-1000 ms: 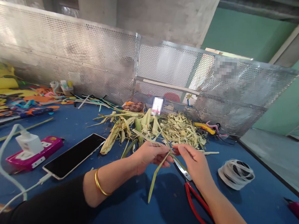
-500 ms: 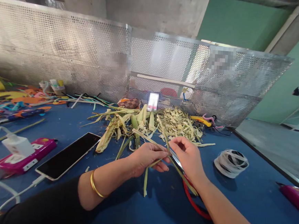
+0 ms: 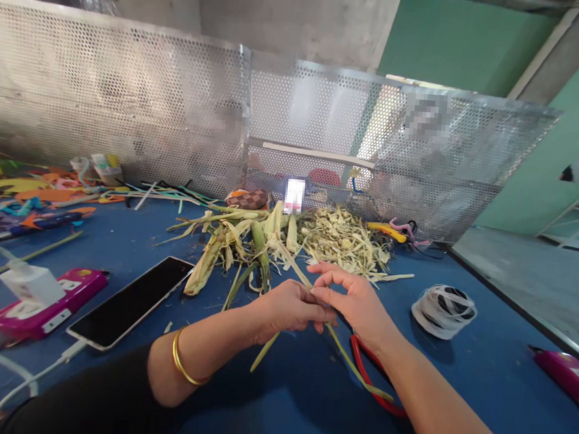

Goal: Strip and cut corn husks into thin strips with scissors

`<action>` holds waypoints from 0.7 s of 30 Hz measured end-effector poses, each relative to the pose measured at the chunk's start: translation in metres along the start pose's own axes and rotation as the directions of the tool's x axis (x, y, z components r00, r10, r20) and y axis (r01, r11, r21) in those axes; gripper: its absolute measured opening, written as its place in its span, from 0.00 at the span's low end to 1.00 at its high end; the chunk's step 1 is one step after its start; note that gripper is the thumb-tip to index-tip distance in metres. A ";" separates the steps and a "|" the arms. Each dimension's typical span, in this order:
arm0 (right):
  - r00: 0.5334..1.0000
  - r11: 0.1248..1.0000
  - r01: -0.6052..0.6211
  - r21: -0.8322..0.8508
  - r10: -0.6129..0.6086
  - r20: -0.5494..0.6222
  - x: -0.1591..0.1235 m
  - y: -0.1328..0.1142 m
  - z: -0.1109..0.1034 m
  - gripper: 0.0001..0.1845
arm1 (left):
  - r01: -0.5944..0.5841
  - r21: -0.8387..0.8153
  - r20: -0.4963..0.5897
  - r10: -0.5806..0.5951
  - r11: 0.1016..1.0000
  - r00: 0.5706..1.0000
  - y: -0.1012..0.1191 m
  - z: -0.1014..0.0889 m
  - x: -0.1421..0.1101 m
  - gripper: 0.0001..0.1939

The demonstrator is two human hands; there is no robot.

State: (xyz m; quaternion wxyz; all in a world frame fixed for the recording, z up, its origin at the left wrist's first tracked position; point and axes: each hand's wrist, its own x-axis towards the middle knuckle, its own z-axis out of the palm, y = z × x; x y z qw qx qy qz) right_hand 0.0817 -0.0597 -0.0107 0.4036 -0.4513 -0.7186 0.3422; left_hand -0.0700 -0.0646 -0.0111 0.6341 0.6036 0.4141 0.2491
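Observation:
Over the blue table, both hands meet on strips of corn husk (image 3: pixel 293 265). My left hand (image 3: pixel 295 306) is closed round the strips, and their narrow ends hang below it. My right hand (image 3: pixel 348 298) pinches the same strips from the other side, thumb and forefinger close to my left fingers. One long green strip (image 3: pixel 346 358) trails down to the right. Beneath my right wrist lie scissors with red handles (image 3: pixel 368 367), their blades mostly hidden by the hand. Just beyond are whole corn husks (image 3: pixel 260 241) and a heap of husk scraps (image 3: pixel 345 238).
A phone (image 3: pixel 130 301) with a charging cable lies left, beside a magenta power strip (image 3: pixel 47 301). On the right sit a spool of white strip (image 3: pixel 443 311) and another magenta power strip (image 3: pixel 565 376). A perforated metal screen (image 3: pixel 177 114) stands behind. Colourful scraps (image 3: pixel 29 206) cover the far left.
My right hand has moved slightly left and closer to my left hand, now pinching the husk strips beside it. The hanging strip end has swung left, and the crossed strips are drawn together.

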 end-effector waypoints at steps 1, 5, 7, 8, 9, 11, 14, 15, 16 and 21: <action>1.000 1.000 -0.016 0.012 0.015 0.027 0.000 -0.002 0.000 0.06 | -0.006 0.007 -0.011 0.006 1.000 1.000 0.000 0.001 0.000 0.10; 0.997 1.000 -0.013 -0.014 0.014 0.074 -0.001 -0.003 0.000 0.07 | -0.014 0.063 -0.049 0.017 0.998 0.999 0.000 0.003 -0.001 0.06; 0.999 0.999 0.028 -0.027 -0.028 0.021 0.000 -0.001 0.000 0.07 | -0.019 0.073 -0.058 0.023 0.997 0.998 0.001 0.002 -0.001 0.06; 0.998 0.998 0.052 -0.029 -0.052 -0.024 0.000 0.000 0.001 0.08 | -0.031 0.071 -0.059 0.036 0.997 0.998 0.002 0.002 -0.001 0.06; 0.994 0.996 0.078 -0.034 -0.081 -0.075 0.001 0.001 0.002 0.08 | -0.046 0.070 -0.060 0.050 0.997 0.997 0.002 0.001 -0.001 0.07; 0.976 0.988 0.140 -0.061 -0.148 -0.158 0.001 0.003 0.005 0.08 | -0.071 0.074 -0.063 0.075 0.995 0.995 0.003 0.000 -0.001 0.07; 0.943 0.965 0.234 -0.119 -0.255 -0.213 0.000 0.006 0.010 0.08 | -0.078 0.083 -0.053 0.083 0.993 0.995 0.003 0.000 -0.001 0.10; 0.931 0.956 0.258 -0.138 -0.284 -0.228 -0.001 0.006 0.012 0.08 | -0.078 0.084 -0.046 0.082 0.993 0.996 0.002 0.000 -0.001 0.10; 0.919 0.948 0.277 -0.156 -0.309 -0.244 -0.001 0.006 0.014 0.08 | -0.081 0.086 -0.035 0.084 0.993 0.996 0.002 0.000 -0.001 0.10; 0.877 0.916 0.333 -0.225 -0.389 -0.284 -0.003 0.006 0.018 0.09 | -0.065 0.086 0.007 0.065 0.994 0.998 -0.001 0.002 0.002 0.11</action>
